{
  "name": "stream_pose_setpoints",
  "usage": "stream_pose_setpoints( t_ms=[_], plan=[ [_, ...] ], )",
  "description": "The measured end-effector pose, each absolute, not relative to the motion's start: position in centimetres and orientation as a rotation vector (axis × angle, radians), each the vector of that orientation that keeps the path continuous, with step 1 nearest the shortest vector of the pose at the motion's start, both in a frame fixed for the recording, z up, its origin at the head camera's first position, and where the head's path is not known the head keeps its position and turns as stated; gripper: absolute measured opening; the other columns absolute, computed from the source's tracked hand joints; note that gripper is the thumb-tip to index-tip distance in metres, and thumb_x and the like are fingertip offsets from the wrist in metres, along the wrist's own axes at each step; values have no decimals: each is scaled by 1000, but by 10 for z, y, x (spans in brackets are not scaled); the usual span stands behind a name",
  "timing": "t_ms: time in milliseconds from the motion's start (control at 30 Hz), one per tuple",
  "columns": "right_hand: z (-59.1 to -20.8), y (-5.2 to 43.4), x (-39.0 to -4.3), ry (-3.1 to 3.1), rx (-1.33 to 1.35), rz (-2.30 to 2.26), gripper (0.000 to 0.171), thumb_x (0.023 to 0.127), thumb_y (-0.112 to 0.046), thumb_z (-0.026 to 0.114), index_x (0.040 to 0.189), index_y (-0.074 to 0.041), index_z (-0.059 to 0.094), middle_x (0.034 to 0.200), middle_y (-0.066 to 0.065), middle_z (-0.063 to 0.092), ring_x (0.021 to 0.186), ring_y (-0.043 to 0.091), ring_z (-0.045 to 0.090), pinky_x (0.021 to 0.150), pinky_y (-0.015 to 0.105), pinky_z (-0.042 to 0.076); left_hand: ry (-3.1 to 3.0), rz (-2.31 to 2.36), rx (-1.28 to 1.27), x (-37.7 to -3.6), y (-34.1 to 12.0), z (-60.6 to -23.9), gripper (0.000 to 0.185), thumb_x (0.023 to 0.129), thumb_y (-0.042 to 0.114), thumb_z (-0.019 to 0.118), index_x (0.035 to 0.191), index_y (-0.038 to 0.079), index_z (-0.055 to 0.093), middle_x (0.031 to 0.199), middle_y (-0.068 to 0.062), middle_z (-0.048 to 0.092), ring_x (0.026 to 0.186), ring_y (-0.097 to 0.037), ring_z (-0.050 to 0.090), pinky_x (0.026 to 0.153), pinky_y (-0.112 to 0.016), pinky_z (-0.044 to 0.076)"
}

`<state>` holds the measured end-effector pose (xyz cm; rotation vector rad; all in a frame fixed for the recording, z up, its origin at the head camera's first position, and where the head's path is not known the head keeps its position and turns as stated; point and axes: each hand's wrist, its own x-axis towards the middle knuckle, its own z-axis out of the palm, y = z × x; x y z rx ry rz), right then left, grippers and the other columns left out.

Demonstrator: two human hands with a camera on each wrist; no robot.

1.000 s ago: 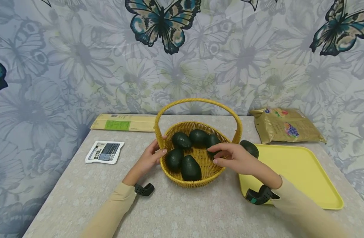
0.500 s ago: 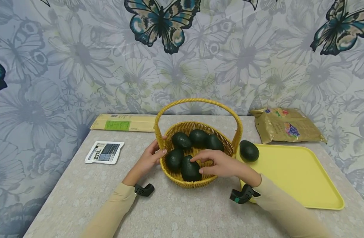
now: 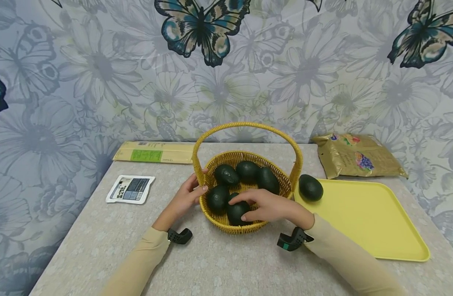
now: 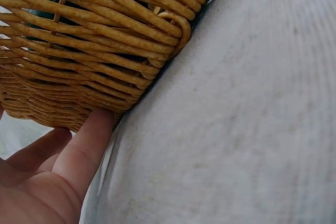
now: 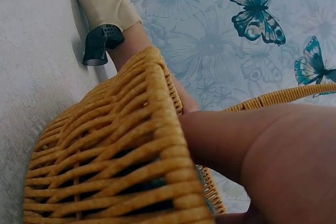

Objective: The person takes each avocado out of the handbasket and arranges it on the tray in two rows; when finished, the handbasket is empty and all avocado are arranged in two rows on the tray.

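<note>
Right hand (image 3: 265,206) curling over front avocado (image 3: 236,211) inside basket (image 3: 248,224), mid-surface, grasping it. Left hand (image 3: 186,197) pressing relaxed fingers on basket's left wall, bracing. Advisable: wrapping fruit fully, lifting straight, clearing handle (image 3: 245,126), keeping brace.

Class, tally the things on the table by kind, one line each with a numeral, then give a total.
Avocados: 6, five in the basket, one on the tray
Basket: 1
Yellow tray: 1
Packets: 3
Total: 11
</note>
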<state>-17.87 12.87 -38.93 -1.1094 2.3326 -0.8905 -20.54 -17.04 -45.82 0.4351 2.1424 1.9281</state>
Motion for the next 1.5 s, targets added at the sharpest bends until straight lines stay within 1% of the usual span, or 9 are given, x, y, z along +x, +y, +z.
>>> stream_pose_setpoints(
  t_ms=[167,367,600,800,967,1067,1267,1367,1500],
  plan=[
    [-392,121,-180,2360,-1076,-836,46,94,-17,71,139,-18,62,147,7,59,136,26,53,111,47,47,2137,1939,437,-205,-171,-459,58,105,14,53,159,14,31,157,-27,38,126,-33,54,87,-27,57],
    [-394,119,-178,2390,-1074,-806,45,94,-18,72,137,-19,64,146,9,59,135,29,53,111,48,47,2126,1948,453,-205,-170,-459,59,105,14,53,159,13,30,157,-28,37,128,-38,53,88,-28,58],
    [-389,119,-176,2389,-1073,-812,44,94,-18,72,137,-19,64,146,8,59,136,28,53,112,48,46,2132,1944,453,-204,-170,-460,59,105,14,53,160,14,30,156,-28,38,128,-37,54,87,-28,58],
    [-389,119,-176,2388,-1044,-821,44,94,-18,72,137,-19,64,146,8,59,136,28,53,111,47,46,2130,1946,447,-204,-169,-460,58,105,14,53,159,16,31,156,-26,40,128,-36,54,88,-28,58],
    [-389,119,-177,2389,-1044,-827,44,94,-18,71,137,-19,64,145,8,59,135,28,54,110,47,47,2132,1947,456,-205,-169,-459,59,105,14,53,159,15,31,156,-27,39,129,-36,54,89,-27,57],
    [-390,120,-177,2398,-1050,-835,43,94,-19,72,136,-19,64,144,7,60,134,26,55,109,45,47,2128,1948,449,-205,-169,-459,59,105,14,53,159,15,31,156,-27,39,128,-35,54,88,-28,58],
    [-393,122,-178,2430,-1077,-925,41,92,-21,73,133,-19,66,138,5,64,127,25,58,104,40,49,2134,1941,462,-205,-170,-460,58,106,13,52,159,13,29,155,-29,39,126,-33,56,89,-27,57],
    [-394,124,-179,2440,-1053,-1004,41,93,-22,72,133,-20,66,138,5,63,127,26,57,102,42,49,2140,1938,460,-206,-170,-461,58,106,13,52,159,12,29,156,-29,39,126,-31,56,89,-27,57],
    [-395,128,-179,2448,-998,-1099,42,96,-25,70,137,-20,64,142,7,60,128,26,55,104,45,49,2141,1933,456,-205,-170,-460,58,106,14,52,160,12,29,156,-29,37,128,-32,55,90,-27,57]
  ],
)
